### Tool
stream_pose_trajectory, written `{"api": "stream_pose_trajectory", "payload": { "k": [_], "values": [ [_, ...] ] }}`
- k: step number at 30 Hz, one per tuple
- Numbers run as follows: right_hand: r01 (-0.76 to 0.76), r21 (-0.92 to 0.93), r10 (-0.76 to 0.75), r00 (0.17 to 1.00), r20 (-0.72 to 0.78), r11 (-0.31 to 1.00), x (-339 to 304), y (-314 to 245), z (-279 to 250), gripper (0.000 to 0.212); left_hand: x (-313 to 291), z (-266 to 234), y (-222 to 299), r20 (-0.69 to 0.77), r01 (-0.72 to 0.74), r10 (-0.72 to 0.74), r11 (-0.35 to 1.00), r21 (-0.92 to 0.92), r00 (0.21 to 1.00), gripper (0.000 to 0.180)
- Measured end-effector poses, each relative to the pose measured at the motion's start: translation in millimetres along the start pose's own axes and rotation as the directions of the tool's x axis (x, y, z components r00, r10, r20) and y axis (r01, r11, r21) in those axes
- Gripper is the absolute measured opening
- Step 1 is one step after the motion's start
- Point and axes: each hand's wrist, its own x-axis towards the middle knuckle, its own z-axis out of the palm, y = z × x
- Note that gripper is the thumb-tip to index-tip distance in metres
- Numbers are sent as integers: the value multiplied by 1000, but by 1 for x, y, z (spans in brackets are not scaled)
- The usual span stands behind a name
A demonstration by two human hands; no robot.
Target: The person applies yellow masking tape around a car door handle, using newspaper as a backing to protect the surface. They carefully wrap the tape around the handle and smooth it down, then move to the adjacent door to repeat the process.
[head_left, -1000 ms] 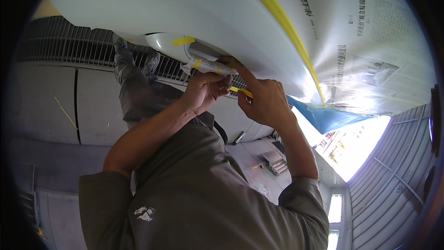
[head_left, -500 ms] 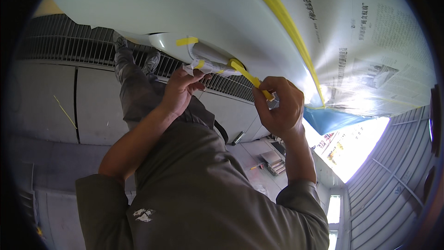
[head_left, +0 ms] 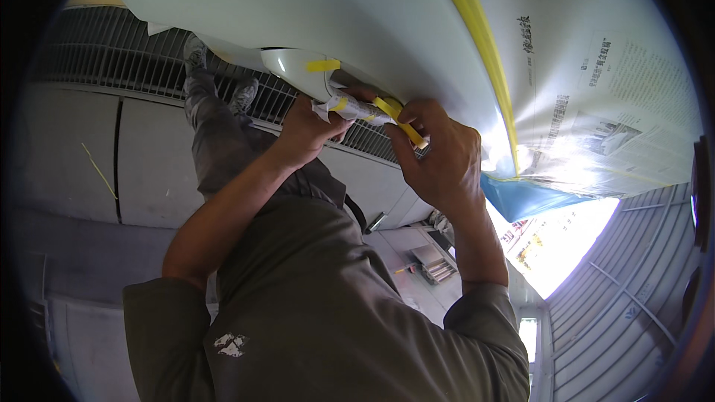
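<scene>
A white car body panel [head_left: 335, 7] curves across the top of the view. At its lower edge juts a small part wrapped in paper [head_left: 361, 110], with yellow tape on it. My left hand [head_left: 304, 135] is closed on the paper's left end, some of its fingers hidden behind it. My right hand [head_left: 445, 155] pinches a strip of yellow masking tape [head_left: 411, 134] between thumb and forefinger. The strip's far end lies against the right end of the wrapped part. A short yellow tape piece [head_left: 323, 65] sticks to the panel just left of there.
Newspaper sheeting [head_left: 596, 97], edged by a long yellow tape line [head_left: 477, 22], covers the right side. Blue sheeting [head_left: 525, 197] hangs below it. A floor grating [head_left: 89, 52] runs under the panel. Metal-coloured objects [head_left: 432, 264] lie on the floor to the right.
My right hand has moved left and up, closer to the wrapped part, with the tape strip in its fingers. My left hand has shifted slightly right along with the view.
</scene>
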Motion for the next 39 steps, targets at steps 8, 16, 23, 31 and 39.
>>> {"api": "stream_pose_trajectory", "payload": {
  "k": [8, 16, 23, 31, 39],
  "values": [
    [-112, 102, 115, 993, -31, 989, -11, 1, -14, 15, -4, 3, -14, -186, -63, 135, 935, 348, 973, 11],
    [-54, 32, 56, 995, -83, 998, -11, 10, -10, 10, 2, 9, -42, -237, -184, 309, 882, 434, 921, 10],
    [-83, 125, 100, 986, -130, 989, -16, 18, -6, 10, 5, -5, -75, -91, -335, 476, 730, 596, 875, 9],
    [-147, 230, 183, 973, -143, 962, -23, 27, 0, 11, 4, -4, -75, -195, -141, 181, 969, 203, 964, 25],
    [-36, 200, 79, 974, -213, 979, -19, 27, 4, 12, 0, 0, -57, -185, -63, 111, 966, 250, 976, 27]
  ]
}}
